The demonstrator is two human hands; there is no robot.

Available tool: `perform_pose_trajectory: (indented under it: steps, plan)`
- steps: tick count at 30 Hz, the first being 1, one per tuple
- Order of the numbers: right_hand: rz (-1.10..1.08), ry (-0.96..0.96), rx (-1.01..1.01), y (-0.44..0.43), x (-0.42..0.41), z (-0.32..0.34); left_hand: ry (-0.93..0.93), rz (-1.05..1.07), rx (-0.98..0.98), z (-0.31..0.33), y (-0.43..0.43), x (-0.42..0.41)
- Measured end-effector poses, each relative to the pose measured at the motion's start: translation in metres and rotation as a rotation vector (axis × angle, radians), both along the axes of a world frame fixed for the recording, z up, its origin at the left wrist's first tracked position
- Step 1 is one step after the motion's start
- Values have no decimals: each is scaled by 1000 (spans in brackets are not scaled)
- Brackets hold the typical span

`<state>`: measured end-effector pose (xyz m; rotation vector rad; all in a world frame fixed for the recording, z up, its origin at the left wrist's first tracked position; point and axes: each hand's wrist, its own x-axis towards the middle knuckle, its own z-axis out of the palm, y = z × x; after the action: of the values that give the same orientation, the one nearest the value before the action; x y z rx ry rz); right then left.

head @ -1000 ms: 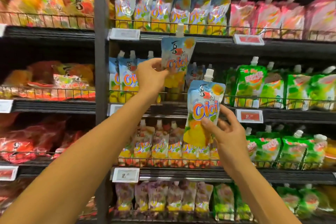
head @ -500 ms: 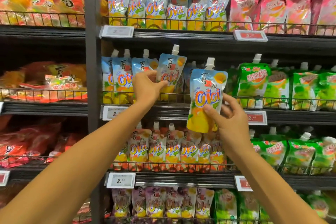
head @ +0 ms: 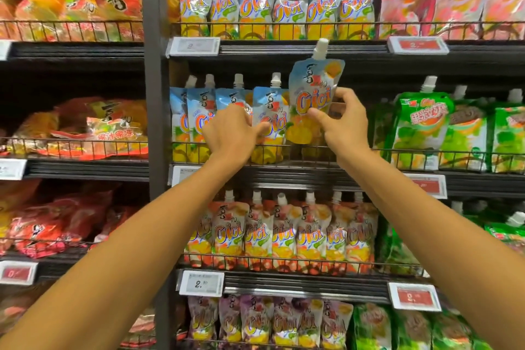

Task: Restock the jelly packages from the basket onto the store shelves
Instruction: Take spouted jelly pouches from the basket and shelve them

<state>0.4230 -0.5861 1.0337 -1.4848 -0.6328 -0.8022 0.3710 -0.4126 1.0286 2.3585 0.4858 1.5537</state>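
Blue foil pouch (head: 311, 99), pinched upright between the thumb and curled fingers (head: 343, 95) of the right hand (head: 345, 125), hangs just above the wire rail (head: 312, 150) at the right end of the matching row (head: 199, 119), likely aimed at the gap there. The left hand (head: 231, 133) curls against the end pouch (head: 270, 122), probably steadying it. Whether it pinches, I cannot tell. No basket in sight.

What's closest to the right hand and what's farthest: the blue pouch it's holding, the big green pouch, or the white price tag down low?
1. Blue pouch: held by the right hand itself.
2. Green pouch: same shelf, to its right.
3. White price tag: one shelf lower, leftward.
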Motion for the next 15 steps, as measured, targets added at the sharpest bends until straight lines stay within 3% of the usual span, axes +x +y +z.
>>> perform_pose_trajectory:
  steps: [5,9,15]
  plan:
    - [4,142,-115,17,12,8,42,25,-7,4,2,1]
    - [-55,246,-356,25,17,10,60,63,0,6,4,1]
    - [-225,239,-662,27,18,9,24,119,89,-1,4,0]
